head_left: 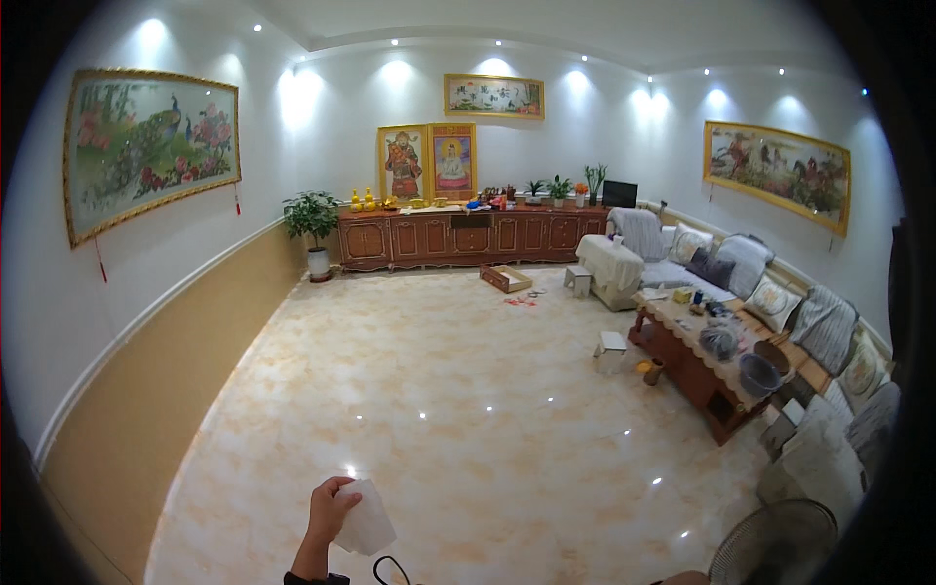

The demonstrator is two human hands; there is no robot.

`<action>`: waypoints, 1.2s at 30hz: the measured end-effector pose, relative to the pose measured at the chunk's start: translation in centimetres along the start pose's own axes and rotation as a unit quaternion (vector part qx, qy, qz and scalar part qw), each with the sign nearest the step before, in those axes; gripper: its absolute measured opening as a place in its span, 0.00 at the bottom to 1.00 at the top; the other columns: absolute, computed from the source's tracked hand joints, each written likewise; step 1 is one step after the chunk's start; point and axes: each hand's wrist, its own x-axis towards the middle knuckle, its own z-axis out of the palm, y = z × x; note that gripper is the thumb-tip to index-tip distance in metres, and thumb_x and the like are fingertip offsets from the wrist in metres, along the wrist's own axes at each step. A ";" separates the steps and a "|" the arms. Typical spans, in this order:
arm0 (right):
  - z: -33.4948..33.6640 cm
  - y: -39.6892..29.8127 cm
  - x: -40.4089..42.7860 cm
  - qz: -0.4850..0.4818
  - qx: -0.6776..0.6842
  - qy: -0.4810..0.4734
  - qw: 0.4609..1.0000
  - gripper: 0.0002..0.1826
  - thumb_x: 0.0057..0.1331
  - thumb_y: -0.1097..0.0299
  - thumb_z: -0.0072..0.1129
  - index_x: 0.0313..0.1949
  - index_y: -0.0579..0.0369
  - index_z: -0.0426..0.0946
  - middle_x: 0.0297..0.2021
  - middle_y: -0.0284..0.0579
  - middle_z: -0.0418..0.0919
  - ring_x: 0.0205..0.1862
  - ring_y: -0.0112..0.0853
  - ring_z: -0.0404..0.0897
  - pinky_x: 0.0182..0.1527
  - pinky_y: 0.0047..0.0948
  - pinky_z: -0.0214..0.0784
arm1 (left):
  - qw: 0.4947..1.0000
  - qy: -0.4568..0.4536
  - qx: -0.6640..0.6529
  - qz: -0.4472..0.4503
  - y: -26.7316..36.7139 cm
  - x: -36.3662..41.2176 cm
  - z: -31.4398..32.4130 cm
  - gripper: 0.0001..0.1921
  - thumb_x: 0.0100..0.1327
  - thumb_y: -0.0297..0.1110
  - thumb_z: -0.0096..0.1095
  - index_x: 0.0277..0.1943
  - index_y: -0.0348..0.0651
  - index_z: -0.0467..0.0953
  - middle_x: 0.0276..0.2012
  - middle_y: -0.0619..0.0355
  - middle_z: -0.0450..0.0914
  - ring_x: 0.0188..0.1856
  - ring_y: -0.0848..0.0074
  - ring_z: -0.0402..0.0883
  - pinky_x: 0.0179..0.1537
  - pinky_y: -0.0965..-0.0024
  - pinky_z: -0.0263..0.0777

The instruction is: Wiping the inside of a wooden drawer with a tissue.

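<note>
My left hand [331,510] reaches in from the bottom edge, thumb uppermost on a thin white sheet [368,521], perhaps paper or tissue. The sheet hangs from the fingers above the glossy tiled floor [409,365]. Just right of the sheet, a black cable loop [390,567] rises into view. Only a sliver of skin, apparently my right hand [686,578], shows at the bottom edge beside an electric fan [776,545]. Whether it grips anything is hidden.
A long wooden cabinet [431,238] lines the far wall, with a pulled-out drawer [506,278] on the floor before it. Along the right stand a cluttered coffee table [669,340], a sofa [669,274] and a small white stool [610,344]. A potted plant [312,216] fills the far left corner.
</note>
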 end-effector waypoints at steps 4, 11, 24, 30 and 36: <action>-8.4 -1.7 1.9 -0.018 0.007 -0.054 0.998 0.14 0.59 0.67 0.51 0.17 0.59 0.66 0.17 0.43 0.69 0.12 0.30 0.66 0.12 0.25 0.56 | 0.995 0.099 0.021 0.013 0.4 5.3 -1.3 0.13 0.45 0.24 0.58 0.37 0.33 0.72 0.27 0.56 0.75 0.28 0.79 0.72 0.30 0.77 0.67; -22.7 -3.0 4.2 -0.037 0.005 -0.116 0.993 0.15 0.59 0.66 0.51 0.16 0.58 0.66 0.16 0.43 0.68 0.11 0.30 0.65 0.11 0.25 0.55 | 0.985 0.169 -0.014 -0.011 -3.6 17.3 -1.9 0.11 0.46 0.23 0.54 0.35 0.30 0.71 0.27 0.56 0.74 0.28 0.77 0.72 0.31 0.76 0.67; -45.9 -11.0 2.1 -0.071 -0.088 -0.015 0.993 0.18 0.60 0.65 0.50 0.14 0.57 0.65 0.14 0.42 0.68 0.10 0.30 0.64 0.10 0.26 0.54 | 0.976 -0.081 -0.197 0.044 4.3 51.0 17.4 0.06 0.55 0.26 0.52 0.36 0.35 0.68 0.27 0.62 0.72 0.27 0.83 0.69 0.29 0.79 0.64; -65.9 -9.1 0.7 0.194 -0.250 0.536 0.783 0.04 0.57 0.75 0.50 0.29 0.64 0.70 0.19 0.43 0.73 0.22 0.26 0.74 0.26 0.21 0.66 | 0.983 -0.150 -0.098 0.031 5.5 61.7 21.5 0.09 0.58 0.24 0.49 0.41 0.34 0.73 0.31 0.57 0.77 0.32 0.82 0.72 0.34 0.79 0.67; -83.9 -2.8 7.7 0.244 -0.234 0.447 0.828 0.09 0.56 0.72 0.52 0.36 0.62 0.70 0.26 0.39 0.74 0.27 0.22 0.72 0.32 0.19 0.66 | 0.971 -0.053 0.129 0.196 8.6 70.0 21.5 0.09 0.59 0.21 0.45 0.40 0.33 0.72 0.32 0.57 0.77 0.34 0.80 0.74 0.37 0.78 0.67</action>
